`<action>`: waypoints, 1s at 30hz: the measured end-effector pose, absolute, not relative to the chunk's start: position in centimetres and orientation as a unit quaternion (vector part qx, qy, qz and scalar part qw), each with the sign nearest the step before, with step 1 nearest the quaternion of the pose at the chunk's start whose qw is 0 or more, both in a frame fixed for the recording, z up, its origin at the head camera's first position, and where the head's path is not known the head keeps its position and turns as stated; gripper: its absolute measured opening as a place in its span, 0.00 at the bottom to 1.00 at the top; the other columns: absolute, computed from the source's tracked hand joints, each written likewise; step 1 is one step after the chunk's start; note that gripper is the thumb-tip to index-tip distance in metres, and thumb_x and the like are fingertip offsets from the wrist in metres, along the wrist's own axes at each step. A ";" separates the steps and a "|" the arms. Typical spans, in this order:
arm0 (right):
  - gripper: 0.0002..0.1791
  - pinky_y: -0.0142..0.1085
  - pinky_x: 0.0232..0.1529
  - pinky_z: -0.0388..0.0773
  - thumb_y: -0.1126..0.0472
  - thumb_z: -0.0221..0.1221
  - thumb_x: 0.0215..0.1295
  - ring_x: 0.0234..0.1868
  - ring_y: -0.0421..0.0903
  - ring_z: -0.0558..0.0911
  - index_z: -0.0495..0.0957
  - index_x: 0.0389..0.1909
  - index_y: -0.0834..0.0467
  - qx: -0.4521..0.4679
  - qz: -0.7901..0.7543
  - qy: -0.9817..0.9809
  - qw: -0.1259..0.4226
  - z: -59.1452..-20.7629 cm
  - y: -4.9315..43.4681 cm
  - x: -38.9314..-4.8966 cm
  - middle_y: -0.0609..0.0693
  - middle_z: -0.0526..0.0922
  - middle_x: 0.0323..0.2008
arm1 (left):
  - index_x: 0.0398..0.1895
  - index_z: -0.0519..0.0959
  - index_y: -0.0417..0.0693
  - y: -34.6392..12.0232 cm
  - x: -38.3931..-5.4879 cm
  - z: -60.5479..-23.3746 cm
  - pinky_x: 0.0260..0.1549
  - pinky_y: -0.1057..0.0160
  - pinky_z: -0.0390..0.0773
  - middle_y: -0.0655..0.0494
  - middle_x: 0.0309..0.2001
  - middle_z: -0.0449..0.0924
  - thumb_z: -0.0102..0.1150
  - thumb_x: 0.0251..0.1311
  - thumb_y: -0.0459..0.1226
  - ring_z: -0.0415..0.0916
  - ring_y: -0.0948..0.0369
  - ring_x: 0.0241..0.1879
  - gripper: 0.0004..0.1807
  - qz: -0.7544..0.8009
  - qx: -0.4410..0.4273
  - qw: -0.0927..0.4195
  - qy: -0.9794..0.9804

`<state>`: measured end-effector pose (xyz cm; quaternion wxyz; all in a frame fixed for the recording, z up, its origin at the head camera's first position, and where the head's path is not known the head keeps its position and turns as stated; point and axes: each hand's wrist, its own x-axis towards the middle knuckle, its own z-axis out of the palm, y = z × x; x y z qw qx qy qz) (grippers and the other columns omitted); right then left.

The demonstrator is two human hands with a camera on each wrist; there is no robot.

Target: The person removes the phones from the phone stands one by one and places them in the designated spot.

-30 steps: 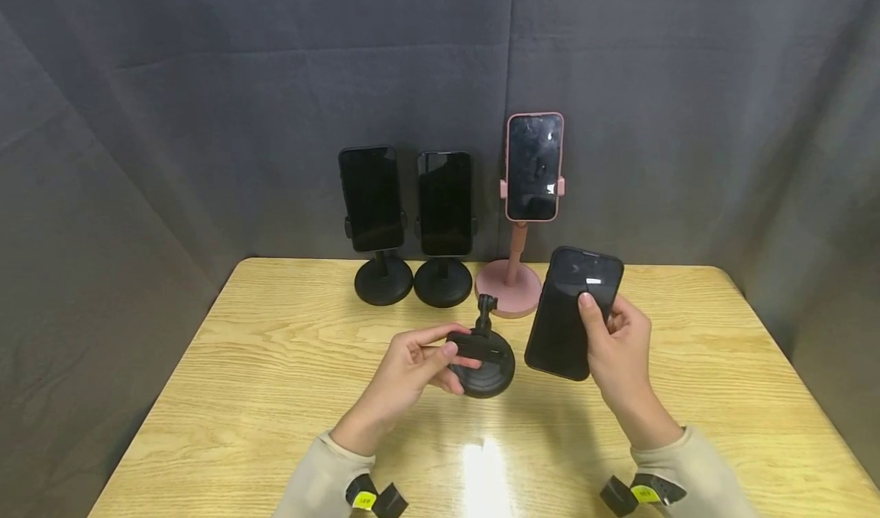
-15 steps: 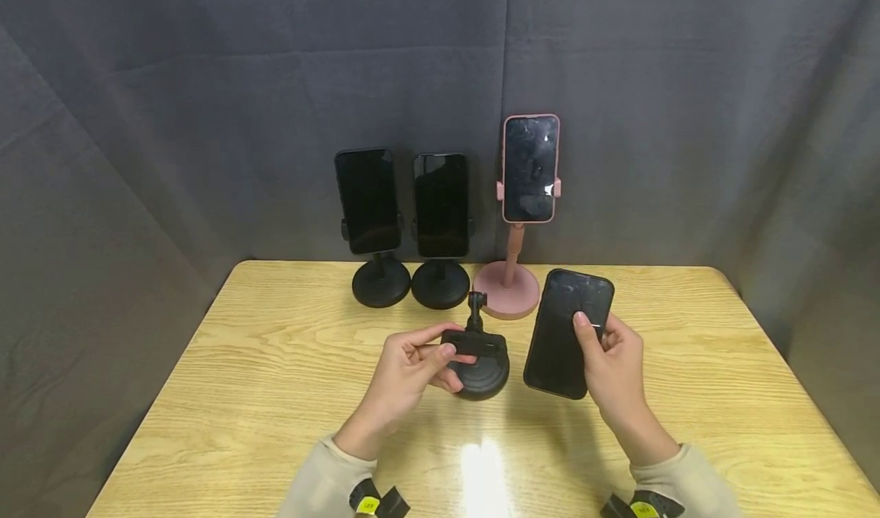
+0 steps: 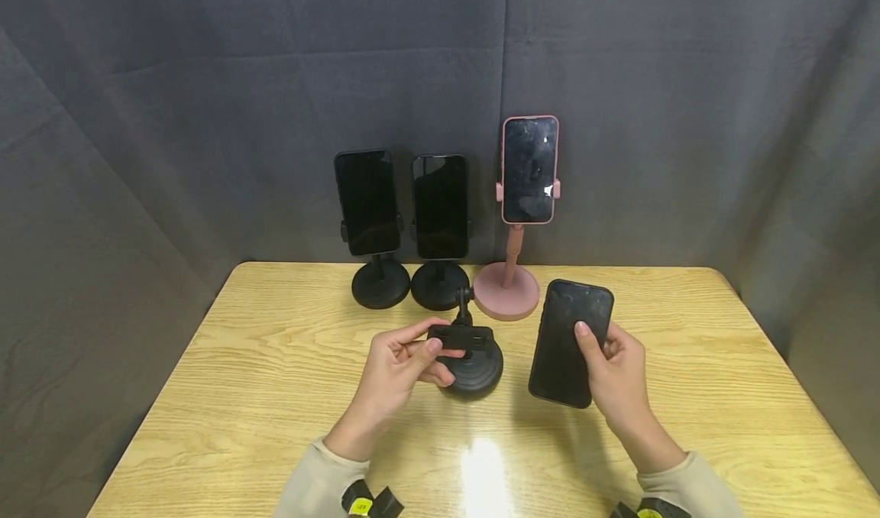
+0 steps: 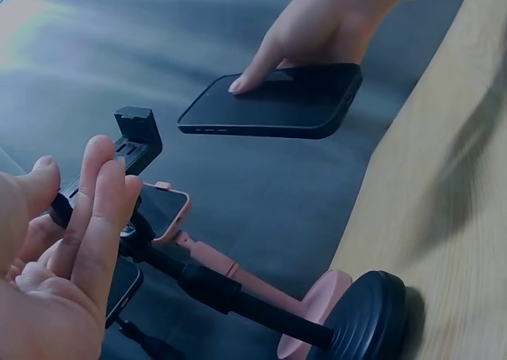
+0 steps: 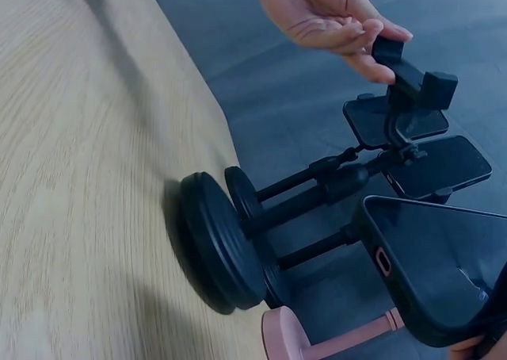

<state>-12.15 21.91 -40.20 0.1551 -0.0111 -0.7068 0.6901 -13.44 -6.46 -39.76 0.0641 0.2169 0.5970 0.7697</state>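
In the head view a black phone stand (image 3: 481, 373) is at the middle of the table, its clamp (image 3: 462, 338) turned up. My left hand (image 3: 399, 365) pinches the clamp's left end between thumb and fingers. The left wrist view shows the stand's pole slanting down to its round ridged base (image 4: 368, 320). To the right, my right hand (image 3: 617, 373) grips a black phone (image 3: 567, 342) by its right side, thumb on the dark screen. A gap separates phone and clamp. In the right wrist view the phone's cased edge (image 5: 388, 273) shows close up; most of the right hand is outside that view.
Along the table's back edge stand two black phone stands, each carrying a dark phone (image 3: 367, 201) (image 3: 440, 205). Beside them a taller pink stand (image 3: 506, 292) bears a pink-cased phone (image 3: 529, 170). A grey curtain (image 3: 275, 105) hangs behind the wooden table (image 3: 275, 396).
My left hand has shifted slightly left with the stand, and the clamp has tilted a little. The right hand has brought the phone lower and nearer to me.
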 end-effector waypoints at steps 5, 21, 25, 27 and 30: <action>0.12 0.32 0.33 0.87 0.61 0.53 0.78 0.33 0.37 0.90 0.78 0.48 0.67 -0.008 0.678 -0.720 0.149 -40.4 22.4 -12.0 0.36 0.90 0.32 | 0.63 0.69 0.21 -7.0 -13.4 -39.5 0.32 0.64 0.88 0.56 0.36 0.91 0.57 0.72 0.39 0.86 0.68 0.25 0.28 0.775 0.221 0.047 0.591; 0.13 0.32 0.31 0.86 0.63 0.53 0.77 0.31 0.36 0.90 0.76 0.49 0.71 -0.007 0.669 -0.731 0.136 -41.4 23.9 -11.3 0.37 0.89 0.31 | 0.61 0.71 0.22 -9.9 -13.3 -39.0 0.34 0.60 0.88 0.62 0.36 0.91 0.53 0.75 0.36 0.87 0.68 0.27 0.23 0.744 0.256 0.001 0.617; 0.13 0.33 0.31 0.87 0.63 0.53 0.77 0.31 0.37 0.90 0.76 0.50 0.71 -0.006 0.668 -0.732 0.131 -41.7 24.3 -11.1 0.36 0.89 0.31 | 0.60 0.75 0.32 -10.8 -13.2 -39.0 0.34 0.59 0.88 0.59 0.38 0.91 0.52 0.75 0.34 0.87 0.67 0.28 0.17 0.739 0.256 -0.008 0.623; 0.12 0.32 0.31 0.87 0.63 0.53 0.77 0.31 0.36 0.90 0.77 0.49 0.69 -0.011 0.666 -0.734 0.130 -41.8 24.5 -11.0 0.36 0.89 0.31 | 0.59 0.77 0.36 -11.3 -13.2 -39.0 0.35 0.59 0.88 0.60 0.39 0.91 0.51 0.76 0.34 0.87 0.67 0.28 0.15 0.736 0.253 -0.015 0.628; 0.10 0.32 0.31 0.87 0.62 0.54 0.77 0.31 0.36 0.90 0.78 0.48 0.64 -0.020 0.662 -0.738 0.128 -41.9 24.8 -10.9 0.36 0.89 0.31 | 0.59 0.77 0.39 -12.0 -13.1 -38.9 0.35 0.59 0.88 0.60 0.39 0.90 0.50 0.76 0.33 0.87 0.67 0.28 0.15 0.733 0.249 -0.025 0.632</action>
